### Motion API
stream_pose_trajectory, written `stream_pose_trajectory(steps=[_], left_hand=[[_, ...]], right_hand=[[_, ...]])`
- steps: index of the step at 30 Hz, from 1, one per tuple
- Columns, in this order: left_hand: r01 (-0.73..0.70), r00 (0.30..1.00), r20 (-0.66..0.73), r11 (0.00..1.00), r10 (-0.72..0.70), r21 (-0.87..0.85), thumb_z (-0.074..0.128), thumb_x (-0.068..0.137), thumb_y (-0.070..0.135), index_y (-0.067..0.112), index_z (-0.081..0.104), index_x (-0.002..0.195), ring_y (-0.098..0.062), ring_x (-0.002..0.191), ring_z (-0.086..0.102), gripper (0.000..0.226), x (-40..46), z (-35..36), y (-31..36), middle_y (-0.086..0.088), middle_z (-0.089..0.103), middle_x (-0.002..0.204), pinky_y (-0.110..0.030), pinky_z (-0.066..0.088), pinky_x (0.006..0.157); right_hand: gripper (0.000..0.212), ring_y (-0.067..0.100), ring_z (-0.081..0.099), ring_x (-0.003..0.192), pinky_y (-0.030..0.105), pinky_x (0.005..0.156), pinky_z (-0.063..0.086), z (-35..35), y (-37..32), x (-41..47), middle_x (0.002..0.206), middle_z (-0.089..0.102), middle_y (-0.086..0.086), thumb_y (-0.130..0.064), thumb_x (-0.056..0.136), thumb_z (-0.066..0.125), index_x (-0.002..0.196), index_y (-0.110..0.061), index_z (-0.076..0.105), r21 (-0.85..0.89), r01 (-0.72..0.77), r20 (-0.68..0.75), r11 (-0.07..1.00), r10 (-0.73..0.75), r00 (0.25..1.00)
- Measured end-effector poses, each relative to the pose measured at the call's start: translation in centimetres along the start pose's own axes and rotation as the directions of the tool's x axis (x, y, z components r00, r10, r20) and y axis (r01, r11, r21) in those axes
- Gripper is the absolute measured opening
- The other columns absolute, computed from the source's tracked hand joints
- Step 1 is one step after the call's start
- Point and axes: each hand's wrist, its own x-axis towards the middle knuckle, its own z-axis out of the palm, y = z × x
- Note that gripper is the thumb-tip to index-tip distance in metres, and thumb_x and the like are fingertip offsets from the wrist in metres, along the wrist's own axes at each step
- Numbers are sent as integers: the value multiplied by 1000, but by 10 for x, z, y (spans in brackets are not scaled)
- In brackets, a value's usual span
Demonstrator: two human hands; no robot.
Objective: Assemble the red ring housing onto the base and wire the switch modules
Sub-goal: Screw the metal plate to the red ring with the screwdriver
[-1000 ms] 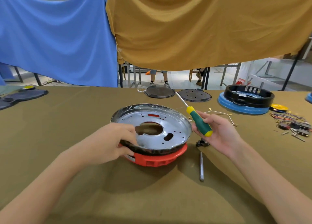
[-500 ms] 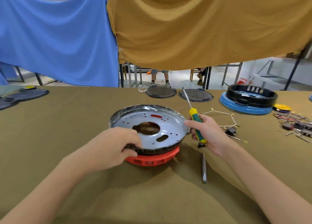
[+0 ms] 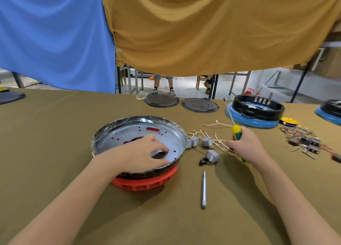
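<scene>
Two hands at work over an olive-cloth table (image 3: pixel 55 134). Left hand (image 3: pixel 142 155) lies inside the shallow metal base pan (image 3: pixel 162 134), fingers relaxed and spread, fingertips resting on the pan floor beside a slot; it grips nothing. Pan holds only the hand; red shows through several floor holes. Pan sits nested on top of the red ring housing (image 3: pixel 145 182), whose ribbed edge sticks out at the near side, slightly tilted.

Right hand (image 3: pixel 248 146) is clenched around the handle of a yellow-green screwdriver (image 3: pixel 237 134), shaft pointing up and away toward the far side.

Three grey switch modules (image 3: pixel 206 141) lie loose on the cloth between pan and right hand, one touching or just beside the pan rim, with thin gold-ended wires (image 3: pixel 215 124) fanned around them. A small black part (image 3: pixel 203 160) sits against the nearest module. Silver rod (image 3: pixel 203 188) lies nearer, well apart.

Far right: blue-based black ring assembly (image 3: pixel 256 112); contents unclear. Beside it, a tangle of coloured wires and dark components (image 3: pixel 306 141). Two dark round discs (image 3: pixel 180 101) at the far edge.
</scene>
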Motion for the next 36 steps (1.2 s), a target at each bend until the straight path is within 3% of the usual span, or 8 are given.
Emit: stream_pose_trajectory(steps=[4, 9, 14, 22, 26, 28, 31, 36], left_hand=[[-4, 999, -40, 1000, 3, -23, 55, 92, 56, 43, 57, 130, -2, 115, 47, 40, 7, 6, -4, 22, 43, 122, -26, 35, 98], [-20, 993, -121, 990, 3, -141, 55, 93, 50, 48, 60, 118, 7, 108, 49, 26, 6, 14, -10, 26, 47, 114, -19, 37, 91], [-12, 993, -116, 986, -7, -166, 54, 94, 47, 47, 59, 122, 7, 107, 49, 28, 4, 15, -10, 25, 46, 114, -12, 34, 84], [-5, 997, -77, 987, -8, -163, 51, 99, 32, 42, 55, 131, -2, 111, 50, 34, 0, 9, -4, 19, 46, 119, -25, 38, 97], [-19, 998, 50, 988, 27, -153, 56, 95, 37, 50, 49, 133, 4, 123, 44, 41, -5, -9, -16, 28, 44, 131, -26, 34, 107], [-5, 998, 67, 980, 18, -198, 67, 86, 45, 51, 49, 131, 9, 120, 48, 49, -5, -21, -24, 31, 44, 129, -26, 39, 106], [47, 995, 93, 993, -37, -109, 78, 74, 54, 43, 53, 117, 2, 100, 59, 51, 4, -27, -32, 23, 53, 112, -28, 50, 93], [96, 972, 222, 992, -76, -78, 74, 70, 66, 37, 56, 91, 5, 70, 58, 41, 18, -20, -43, 18, 65, 83, -19, 42, 66]], right_hand=[[16, 26, 62, 89, 43, 78, 54, 2, 10, 9, 93, 65, 9, -12, 85, 67, 94, -11, 55, -146, 14, 24, 989, -11, 1000], [20, 18, 63, 92, 37, 80, 52, 11, 10, 10, 91, 69, -5, -7, 85, 66, 88, -20, 51, -188, 70, 85, 980, -54, 995], [17, 21, 63, 88, 44, 83, 54, 14, 10, 7, 89, 68, 1, -17, 86, 70, 89, -20, 54, -249, 108, 46, 963, -100, 994], [23, 21, 60, 82, 42, 76, 52, 14, 15, 7, 86, 65, 1, -23, 86, 74, 89, -19, 51, -267, 92, -26, 959, -102, 994], [18, 16, 60, 76, 34, 65, 51, 12, 1, -3, 79, 64, -2, -15, 85, 74, 83, -19, 57, -82, 172, -131, 982, -182, 975], [16, 21, 66, 78, 39, 71, 56, 12, -18, -13, 81, 69, 0, -11, 82, 75, 80, -18, 60, 123, 203, -80, 971, -194, 978], [22, 20, 72, 79, 33, 70, 57, 14, -57, -28, 87, 74, -1, -7, 78, 77, 78, -16, 57, 385, 230, 130, 894, -299, 945], [34, 22, 72, 81, 26, 71, 58, 30, -121, -33, 90, 75, 1, -3, 79, 78, 76, -14, 46, 426, 338, 458, 840, -522, 720]])
